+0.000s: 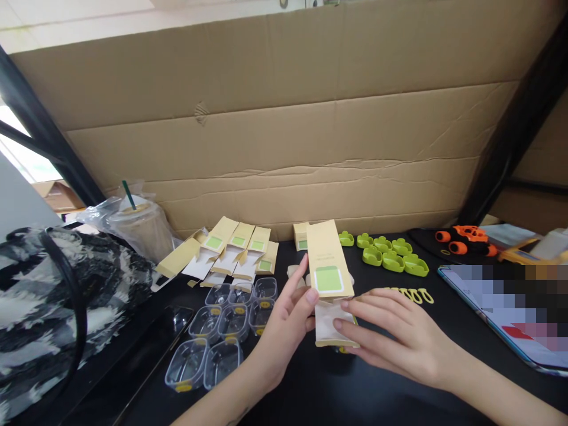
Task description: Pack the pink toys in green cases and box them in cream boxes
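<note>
In the lower middle of the frame both hands hold a long tan paperboard carton with a green square label (pixel 329 260), which stands tilted on the black tabletop (pixel 390 390). The left hand (pixel 284 328) grips the carton's left edge, thumb tip pressed near the label and fingers curled behind. The right hand (pixel 399 337) lies flatter, its fingertips resting on the carton's open lower flap, fingers narrowly spread.

Left of the hands sits a cluster of clear plastic trays with small yellow stickers (pixel 231 328). Above them, a fan of unfolded tan cartons with green labels (pixel 231 251) lies against the brown corrugated cardboard wall (pixel 284 118). A group of lime-green plastic caps (pixel 390 255) rests right of the held carton, with thin yellow loops (pixel 417 294) just below them. An iced drink cup in a plastic bag (pixel 142 228) stands at the left, and a phone with a blurred screen (pixel 510 307) lies at the right edge.
</note>
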